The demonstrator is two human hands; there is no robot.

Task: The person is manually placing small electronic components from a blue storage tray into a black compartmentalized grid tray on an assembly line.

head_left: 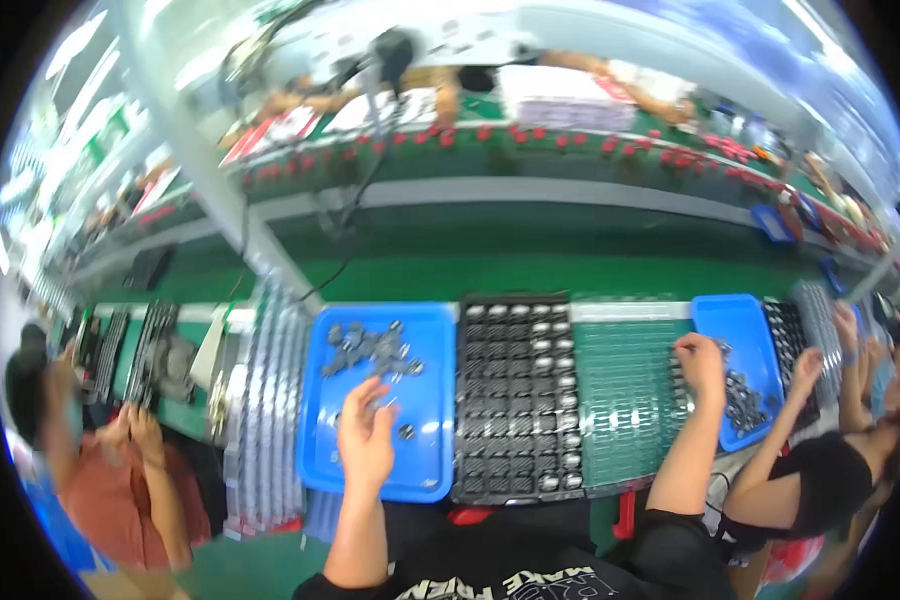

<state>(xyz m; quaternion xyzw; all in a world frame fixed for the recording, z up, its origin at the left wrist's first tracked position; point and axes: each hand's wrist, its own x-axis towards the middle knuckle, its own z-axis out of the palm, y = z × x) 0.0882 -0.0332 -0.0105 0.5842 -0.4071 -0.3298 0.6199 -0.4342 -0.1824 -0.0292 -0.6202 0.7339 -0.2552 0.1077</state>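
My left hand (366,436) hovers over a blue tray (315,450), thumb and fingers apart, with nothing clear between them. Small dark grey parts (365,347) lie heaped at that tray's far end, and a single round one sits beside my fingers. To the right stands a black compartment tray (515,400) with rows of dark and silvery pieces. Beyond it lies a clear plastic tray (620,400) on the green surface. My right hand (702,365) is at its right edge, fingertips pinched together; what they hold is too small to make out.
A second blue tray (735,310) with dark parts (745,400) stands right of my right hand. Stacked clear trays (265,400) flank the left side. Co-workers sit close on the left (135,480) and right (820,490). A slanted metal post (210,180) rises at left.
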